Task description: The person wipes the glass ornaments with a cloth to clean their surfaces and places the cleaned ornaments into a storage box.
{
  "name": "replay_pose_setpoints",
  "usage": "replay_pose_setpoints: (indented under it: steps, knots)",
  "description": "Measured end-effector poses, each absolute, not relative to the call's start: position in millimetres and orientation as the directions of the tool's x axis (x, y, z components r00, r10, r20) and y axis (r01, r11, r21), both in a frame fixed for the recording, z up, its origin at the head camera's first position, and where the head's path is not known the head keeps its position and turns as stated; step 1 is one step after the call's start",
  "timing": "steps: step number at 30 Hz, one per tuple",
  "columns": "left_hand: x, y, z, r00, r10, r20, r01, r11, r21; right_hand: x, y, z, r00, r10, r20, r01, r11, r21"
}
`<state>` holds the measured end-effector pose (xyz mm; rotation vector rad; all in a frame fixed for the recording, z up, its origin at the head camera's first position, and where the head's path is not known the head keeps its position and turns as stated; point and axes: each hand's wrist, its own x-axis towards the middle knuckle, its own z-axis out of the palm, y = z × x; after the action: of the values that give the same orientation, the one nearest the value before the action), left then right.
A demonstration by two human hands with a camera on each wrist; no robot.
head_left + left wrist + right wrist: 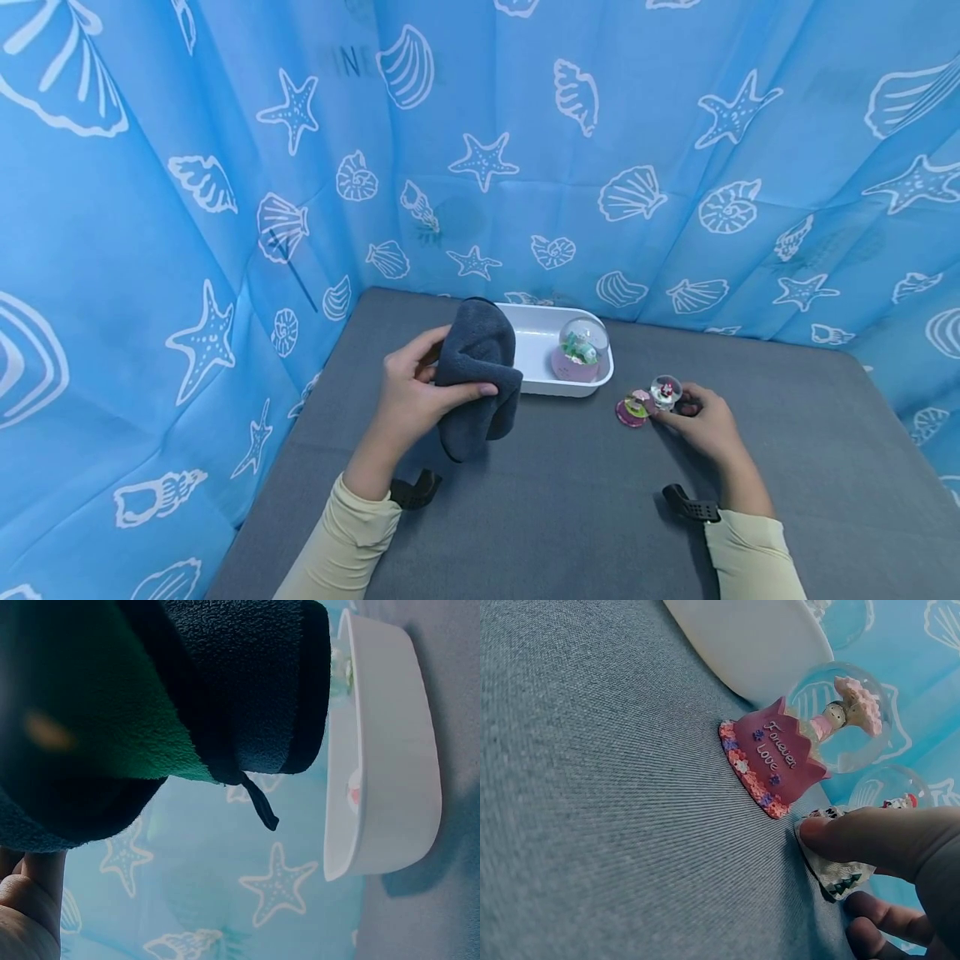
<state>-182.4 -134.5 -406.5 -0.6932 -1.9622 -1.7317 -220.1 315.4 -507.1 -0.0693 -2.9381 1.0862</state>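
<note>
My left hand [408, 387] holds a folded dark grey cloth [480, 333] between thumb and fingers, above the table. In the left wrist view the cloth [247, 682] shows a black edging and a small hanging loop. At the right, my right hand [708, 423] grips a small snow globe [666, 390] with a red-and-white figure inside. The thumb lies across its white base [840, 871], which is close over the table. Just left of it stands a snow globe with a dark pink base [772, 761] lettered "Forever Love", with a pink-topped figure inside.
Behind the cloth is a white tray [558, 389], with a larger snow globe on a lilac base [576, 367] in its right end. The cloth covers the tray's left end in the head view. A blue shell-patterned curtain [480, 225] closes off the grey table's [570, 500] back and left.
</note>
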Motion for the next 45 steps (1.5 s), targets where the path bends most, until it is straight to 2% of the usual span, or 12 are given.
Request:
replay_pose_setpoints:
  steps: [12,30,38,45]
  knots:
    - [-182.6,-134.6,-406.3,-0.782,0.079,0.618,0.623,0.095,0.777,-218.6,319.5,-509.3,-0.997,0.080,-0.020,0.073,0.745,-0.663]
    - [-182.7,-134.8,-407.2,-0.782,0.081,0.618,0.623,0.100,0.776,-207.2,313.6,-497.1,-0.953,0.291,0.082,0.128,0.633,-0.763]
    - [-182.4,-135.5,-408.3,-0.788,0.081,0.611,0.616,0.104,0.781,-201.7,301.8,-479.6,-0.928,0.297,0.227,0.015,0.636,-0.772]
    - [-183.0,-135.4,-408.7,-0.781,0.081,0.619,0.624,0.112,0.773,-197.8,283.6,-459.8,-0.898,0.297,0.323,-0.109,0.563,-0.819]
